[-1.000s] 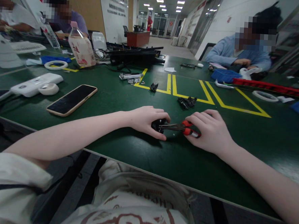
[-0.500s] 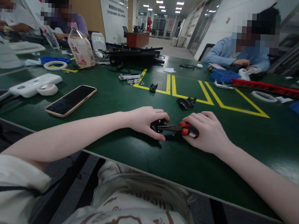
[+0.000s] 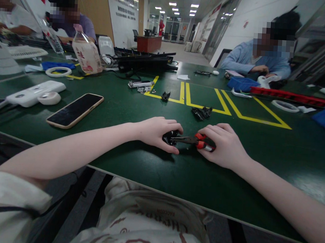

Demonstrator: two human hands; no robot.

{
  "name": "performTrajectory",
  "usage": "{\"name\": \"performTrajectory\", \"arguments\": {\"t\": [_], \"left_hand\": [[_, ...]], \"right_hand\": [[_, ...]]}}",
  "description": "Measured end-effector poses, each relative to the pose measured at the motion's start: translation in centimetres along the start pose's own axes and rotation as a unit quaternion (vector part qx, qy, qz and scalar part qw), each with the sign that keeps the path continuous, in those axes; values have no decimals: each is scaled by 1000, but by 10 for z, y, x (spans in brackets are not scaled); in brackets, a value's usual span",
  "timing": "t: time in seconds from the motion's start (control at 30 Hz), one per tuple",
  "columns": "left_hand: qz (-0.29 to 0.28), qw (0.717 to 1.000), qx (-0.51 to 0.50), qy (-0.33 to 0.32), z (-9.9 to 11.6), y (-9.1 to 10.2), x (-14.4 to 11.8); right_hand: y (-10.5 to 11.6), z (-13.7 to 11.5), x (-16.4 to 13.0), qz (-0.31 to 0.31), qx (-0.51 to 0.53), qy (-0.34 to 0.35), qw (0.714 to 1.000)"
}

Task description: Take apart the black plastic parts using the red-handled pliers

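Between the thumb and fingers of my left hand is a small, shiny black plastic-looking part; its exact kind is hidden by the hand. My right hand is wrapped round the red and black handles of long-nose pliers. The pliers point left, and their jaw tips reach the black part. Just beyond my hands lies a crumpled black piece on the green table. A smaller black fragment sits farther off, inside a yellow tape outline.
A phone and a white device lie at left. A drink bottle, a tape roll and black strips are behind. Silvery pieces lie mid-table. Far right are a blue tray and a seated person.
The pliers' handles look squeezed slightly closer together. Both hands stay in nearly the same place, and the black part is still in my left hand. The view has shifted a little.
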State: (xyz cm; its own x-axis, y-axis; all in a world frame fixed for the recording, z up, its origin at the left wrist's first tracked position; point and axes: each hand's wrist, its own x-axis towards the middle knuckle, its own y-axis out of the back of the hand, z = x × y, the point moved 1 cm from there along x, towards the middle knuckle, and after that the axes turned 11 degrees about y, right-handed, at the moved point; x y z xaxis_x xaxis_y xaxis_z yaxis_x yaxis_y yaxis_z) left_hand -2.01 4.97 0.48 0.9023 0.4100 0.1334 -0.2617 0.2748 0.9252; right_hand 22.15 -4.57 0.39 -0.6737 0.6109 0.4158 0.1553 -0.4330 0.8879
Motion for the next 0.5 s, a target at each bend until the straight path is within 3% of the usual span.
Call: {"name": "performTrajectory", "arguments": {"t": [0.5], "left_hand": [[-15, 999, -37, 28, 0, 3, 0]], "right_hand": [[2, -3, -3, 12, -62, 3, 998]]}}
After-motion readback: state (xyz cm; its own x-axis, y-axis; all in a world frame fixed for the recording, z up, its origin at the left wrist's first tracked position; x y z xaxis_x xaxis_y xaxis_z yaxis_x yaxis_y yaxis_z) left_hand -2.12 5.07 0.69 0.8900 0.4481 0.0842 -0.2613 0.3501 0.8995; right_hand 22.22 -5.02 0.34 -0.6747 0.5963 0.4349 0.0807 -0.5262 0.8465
